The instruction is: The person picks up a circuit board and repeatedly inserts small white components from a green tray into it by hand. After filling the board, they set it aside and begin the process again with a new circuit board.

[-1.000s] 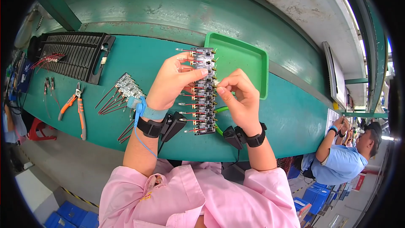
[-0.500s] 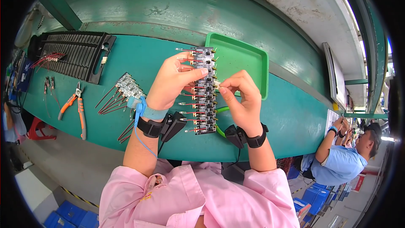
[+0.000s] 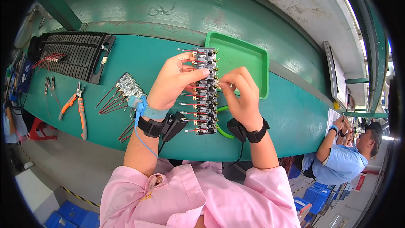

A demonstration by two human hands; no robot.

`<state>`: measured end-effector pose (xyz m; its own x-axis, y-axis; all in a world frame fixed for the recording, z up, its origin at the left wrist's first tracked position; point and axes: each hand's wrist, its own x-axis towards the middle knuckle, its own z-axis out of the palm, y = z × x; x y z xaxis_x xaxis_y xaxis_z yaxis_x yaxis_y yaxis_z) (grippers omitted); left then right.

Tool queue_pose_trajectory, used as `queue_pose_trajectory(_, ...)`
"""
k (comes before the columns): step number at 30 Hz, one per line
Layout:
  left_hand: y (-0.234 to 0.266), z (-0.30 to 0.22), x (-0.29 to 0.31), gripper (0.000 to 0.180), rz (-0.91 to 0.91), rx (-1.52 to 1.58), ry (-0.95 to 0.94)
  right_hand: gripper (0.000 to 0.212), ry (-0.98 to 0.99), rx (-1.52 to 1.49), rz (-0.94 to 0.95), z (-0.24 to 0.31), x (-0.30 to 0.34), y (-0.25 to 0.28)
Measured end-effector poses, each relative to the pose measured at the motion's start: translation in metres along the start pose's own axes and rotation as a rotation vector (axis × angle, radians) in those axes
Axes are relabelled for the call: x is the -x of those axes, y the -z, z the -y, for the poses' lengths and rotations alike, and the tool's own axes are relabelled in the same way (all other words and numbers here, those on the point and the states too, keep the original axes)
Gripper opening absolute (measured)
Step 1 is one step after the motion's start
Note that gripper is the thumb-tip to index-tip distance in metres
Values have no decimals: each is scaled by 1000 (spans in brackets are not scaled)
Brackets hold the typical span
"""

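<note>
A long black circuit board panel (image 3: 206, 109) hangs upright over the table, lined with small modules. Short red and black wires stick out from its left edge, and small pale and brass-coloured parts from its right. My left hand (image 3: 171, 78) grips the panel near its upper half, thumb across the front and fingers behind. At the right edge, my right hand (image 3: 242, 95) is pinched with thumb and forefinger against the panel; what lies between the fingertips is too small to make out. Behind the panel's lower part show green-handled pliers or cutters (image 3: 224, 132), partly hidden.
A green tray (image 3: 265, 65) stands behind my right hand. To the left lie another wired board panel (image 3: 128, 85), orange-handled cutters (image 3: 82, 116), loose wired pieces (image 3: 49, 84) and a black slotted rack (image 3: 78, 52). A person in blue (image 3: 344, 162) works at far right.
My right hand's fingers have curled closer together at the panel's edge, and its wrist has shifted slightly right. The left hand keeps its hold on the panel.
</note>
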<state>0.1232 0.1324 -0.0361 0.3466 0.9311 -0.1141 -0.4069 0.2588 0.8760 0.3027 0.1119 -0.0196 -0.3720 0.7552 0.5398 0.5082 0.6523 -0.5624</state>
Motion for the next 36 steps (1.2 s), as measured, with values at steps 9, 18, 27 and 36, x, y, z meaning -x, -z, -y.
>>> queue_pose_trajectory(9,4,-3,-1,27,-166,-137,-25,11,-362,108,368,-42,-4,3)
queue_pose_trajectory(18,3,-4,-1,28,-212,-191,-27,5,-496,72,524,-47,-15,-6)
queue_pose_trajectory(27,4,-2,-1,29,-178,-191,-33,8,-288,264,347,-39,-9,0)
queue_pose_trajectory(36,0,-4,0,28,-149,-126,-10,7,-78,291,251,5,-10,7)
